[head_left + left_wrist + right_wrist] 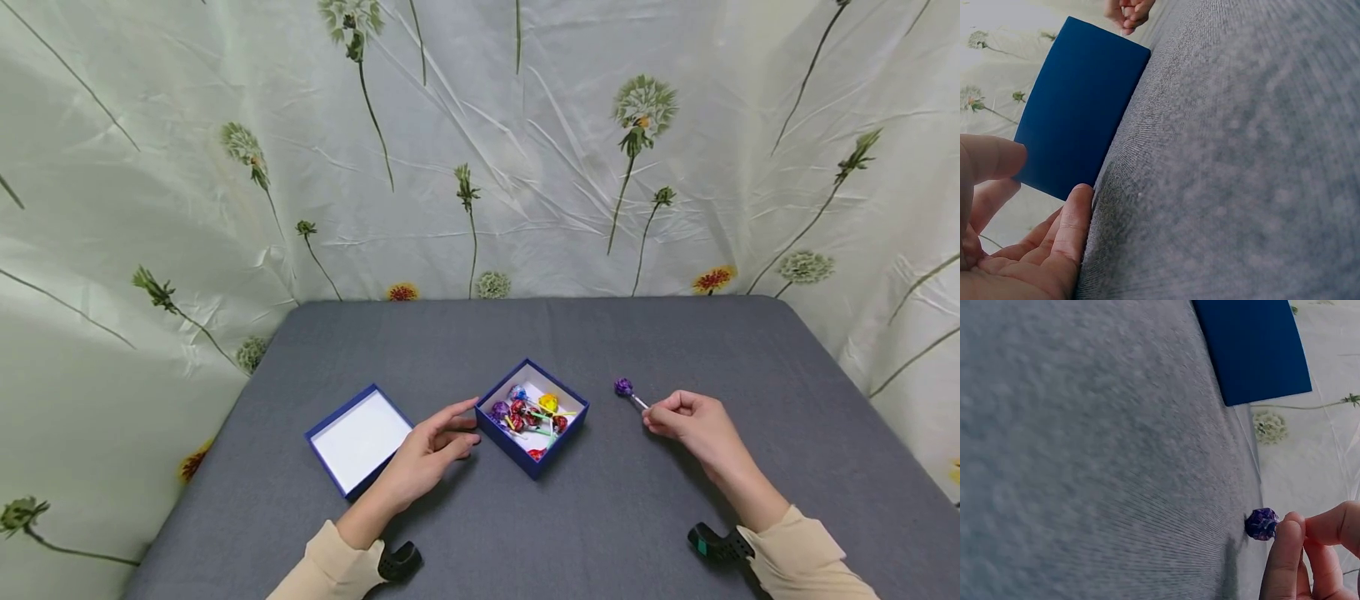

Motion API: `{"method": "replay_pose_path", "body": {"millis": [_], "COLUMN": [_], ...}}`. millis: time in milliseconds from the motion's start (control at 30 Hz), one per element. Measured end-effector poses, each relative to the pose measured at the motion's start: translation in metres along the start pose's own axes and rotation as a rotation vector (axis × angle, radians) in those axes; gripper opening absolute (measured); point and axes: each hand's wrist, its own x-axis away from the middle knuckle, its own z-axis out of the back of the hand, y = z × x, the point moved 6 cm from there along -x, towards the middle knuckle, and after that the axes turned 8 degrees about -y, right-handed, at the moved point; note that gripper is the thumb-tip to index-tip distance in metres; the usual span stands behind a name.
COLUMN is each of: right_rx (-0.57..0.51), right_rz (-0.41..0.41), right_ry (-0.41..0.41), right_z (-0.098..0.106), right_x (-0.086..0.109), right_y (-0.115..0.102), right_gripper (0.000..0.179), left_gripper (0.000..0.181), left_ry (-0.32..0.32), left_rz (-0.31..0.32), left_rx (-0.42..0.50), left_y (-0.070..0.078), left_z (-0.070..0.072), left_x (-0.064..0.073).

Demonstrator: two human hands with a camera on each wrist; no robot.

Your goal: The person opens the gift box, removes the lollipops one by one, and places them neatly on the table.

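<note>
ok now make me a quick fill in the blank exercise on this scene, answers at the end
1. The right hand pinches a lollipop by its white ____.
2. The wrapper on that lollipop is ____ in colour.
3. The left hand is at a corner of the ____ box holding other lollipops.
4. The upturned lid beside the left hand is ____ on the inside.

Missing words: stick; purple; blue; white.
</note>
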Motion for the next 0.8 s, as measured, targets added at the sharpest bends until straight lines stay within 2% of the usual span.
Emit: {"method": "replay_pose_path", "body": {"millis": [300, 633, 800], "right_rx": [0.092, 0.121, 0.144], "right_rz": [-0.017, -0.078, -0.083], "right_ry": [-0.080, -0.133, -0.152], "right_z": [-0.009, -0.019, -0.021], "right_x": [0.003, -0.001, -0.002], "right_y": [0.002, 0.006, 0.007], "right_gripper": [0.015, 0.023, 0.022], "left_gripper": [0.051, 0.051, 0.051], "left_ry": [-0.009, -0.005, -0.010], "left_rz": [0.006, 0.012, 0.006], "left_rx": [0.015, 0.017, 0.016], "left_y": [0.001, 0.001, 0.001], "left_z": [0.000, 0.000, -0.001], "left_x": [0.000, 0.000, 0.000]}}
